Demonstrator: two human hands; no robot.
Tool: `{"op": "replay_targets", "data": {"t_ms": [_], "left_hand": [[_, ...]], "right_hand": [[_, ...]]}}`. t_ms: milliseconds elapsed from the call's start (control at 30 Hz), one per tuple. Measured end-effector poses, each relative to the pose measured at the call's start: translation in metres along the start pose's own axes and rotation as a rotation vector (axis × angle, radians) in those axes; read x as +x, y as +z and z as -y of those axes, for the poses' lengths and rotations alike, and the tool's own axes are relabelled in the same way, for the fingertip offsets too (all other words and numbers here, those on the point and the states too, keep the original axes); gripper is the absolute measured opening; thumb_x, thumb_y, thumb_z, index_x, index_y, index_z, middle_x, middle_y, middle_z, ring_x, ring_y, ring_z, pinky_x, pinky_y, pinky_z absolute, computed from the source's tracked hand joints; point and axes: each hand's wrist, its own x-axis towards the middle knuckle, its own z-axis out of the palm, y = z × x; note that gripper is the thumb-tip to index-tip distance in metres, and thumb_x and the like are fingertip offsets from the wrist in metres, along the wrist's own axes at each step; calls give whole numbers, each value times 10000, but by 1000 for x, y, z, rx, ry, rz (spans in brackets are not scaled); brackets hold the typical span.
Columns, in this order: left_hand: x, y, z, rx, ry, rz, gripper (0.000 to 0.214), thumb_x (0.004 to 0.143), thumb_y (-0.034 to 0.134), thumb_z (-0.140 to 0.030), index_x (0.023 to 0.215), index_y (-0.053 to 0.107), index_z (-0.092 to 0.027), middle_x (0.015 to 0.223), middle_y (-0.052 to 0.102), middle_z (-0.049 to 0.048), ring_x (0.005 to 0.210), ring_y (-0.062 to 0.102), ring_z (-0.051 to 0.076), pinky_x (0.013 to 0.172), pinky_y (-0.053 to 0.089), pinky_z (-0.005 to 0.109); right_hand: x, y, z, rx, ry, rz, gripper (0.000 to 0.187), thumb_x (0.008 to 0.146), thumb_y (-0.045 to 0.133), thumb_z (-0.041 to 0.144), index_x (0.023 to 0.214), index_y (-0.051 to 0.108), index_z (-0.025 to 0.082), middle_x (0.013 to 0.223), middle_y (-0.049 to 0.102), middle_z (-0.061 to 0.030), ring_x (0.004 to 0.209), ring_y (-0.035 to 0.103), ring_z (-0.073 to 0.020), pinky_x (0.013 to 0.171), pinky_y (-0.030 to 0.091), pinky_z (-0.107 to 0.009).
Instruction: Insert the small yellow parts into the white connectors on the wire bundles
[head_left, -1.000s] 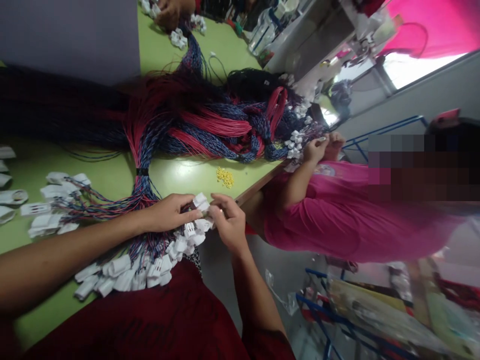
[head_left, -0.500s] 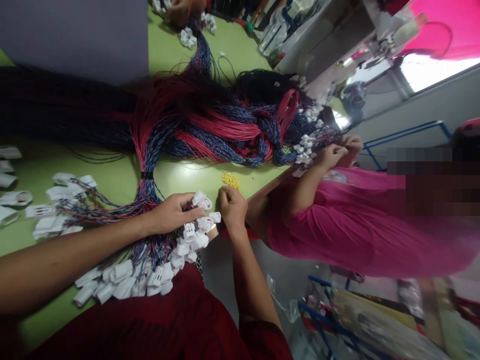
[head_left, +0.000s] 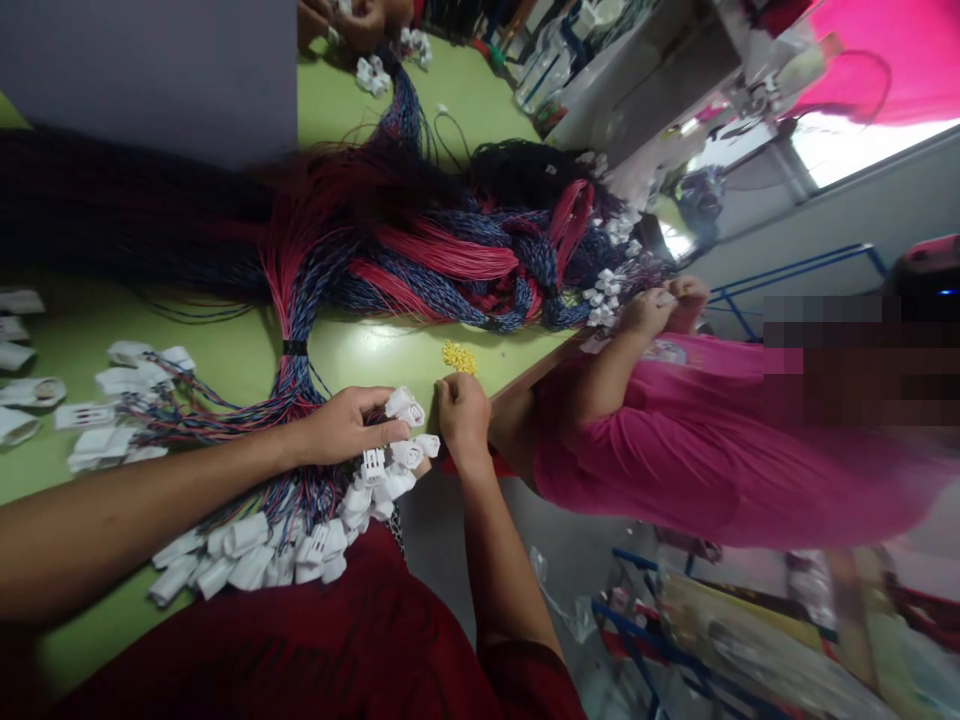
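Note:
My left hand is closed around a white plastic connector, its open face turned to the right. Just right of it, my right hand has its fingers pinched together; whatever is between them is too small or hidden to make out. A little pile of yellow pieces lies on the green table just beyond the right fingertips. Below the left hand, several more white connectors hang at the table edge on twisted blue and red wires. A black band ties the wire bundle together.
A thick heap of red and blue wires stretches across the green table. More white connectors lie at the left. A co-worker in a pink shirt stands at the right, hands at other connectors. Another person's hands show at the top.
My right hand has shifted very slightly left, closer to the connector in my left hand. The co-worker's hands at the right have moved a little left. The left hand keeps its hold.

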Motion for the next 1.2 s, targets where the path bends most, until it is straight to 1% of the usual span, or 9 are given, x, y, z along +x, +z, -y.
{"op": "replay_targets", "data": {"t_ms": [100, 200, 267, 333, 533, 667, 867, 1067, 1200], "left_hand": [[0, -1, 0, -7, 7, 22, 234, 748, 607, -343, 828, 605, -123, 709, 590, -3, 657, 541, 123, 616, 459, 222], [-1, -1, -1, -17, 17, 61, 228, 753, 606, -338, 823, 602, -121, 705, 587, -6, 643, 530, 113, 614, 452, 214], [-1, -2, -1, -25, 20, 75, 222, 753, 605, -340, 789, 591, -122, 673, 564, -17, 616, 508, 104, 591, 439, 205], [-2, -2, -1, -22, 13, 82, 223, 749, 608, -346, 755, 577, -126, 638, 533, -28, 590, 482, 96, 557, 421, 194], [-2, -2, -4, -11, -15, 122, 229, 747, 599, -357, 759, 575, -130, 630, 517, -30, 577, 470, 100, 512, 392, 184], [-1, -1, -5, 6, -14, 111, 231, 743, 605, -355, 748, 571, -127, 638, 506, -28, 597, 464, 102, 521, 386, 183], [-1, -1, 1, 0, -15, 124, 244, 762, 599, -364, 782, 574, -122, 647, 494, -35, 594, 450, 95, 541, 382, 187], [-1, -2, 3, -9, -29, 129, 263, 766, 601, -376, 796, 575, -116, 669, 503, -25, 606, 457, 98, 553, 388, 194], [-2, -1, 0, 7, -24, 121, 259, 756, 609, -374, 778, 575, -118, 660, 502, -25, 608, 462, 100, 553, 391, 197]], "right_hand": [[-12, -9, 6, 299, -22, 16, 148, 779, 504, 287, 689, 563, 186, 674, 562, -3, 651, 493, -141, 637, 387, -270], [-27, -25, 23, 612, -29, 57, 129, 762, 561, 306, 705, 580, 192, 658, 563, 20, 632, 503, -121, 633, 414, -254], [-35, -33, 35, 735, -73, 105, 117, 752, 584, 286, 681, 586, 193, 660, 567, 24, 640, 514, -114, 648, 427, -250], [-41, -37, 43, 786, -99, 139, 121, 737, 605, 265, 642, 588, 191, 662, 568, 22, 646, 524, -110, 654, 435, -247], [-50, -33, 35, 765, 17, 152, 122, 736, 605, 299, 685, 602, 188, 619, 565, 21, 568, 506, -106, 563, 434, -236], [-52, -35, 32, 694, -59, 161, 136, 760, 581, 300, 682, 582, 188, 608, 555, 22, 556, 494, -104, 556, 424, -234], [-51, -39, 43, 521, -227, 78, 184, 806, 532, 291, 647, 542, 198, 628, 521, 19, 597, 492, -109, 605, 420, -240], [-54, -39, 35, 557, -222, 130, 119, 813, 523, 247, 726, 590, 202, 677, 574, 4, 637, 542, -122, 614, 441, -246], [-53, -42, 32, 565, -258, 172, 93, 802, 538, 241, 742, 594, 201, 704, 581, 3, 637, 537, -117, 608, 438, -246]]}}
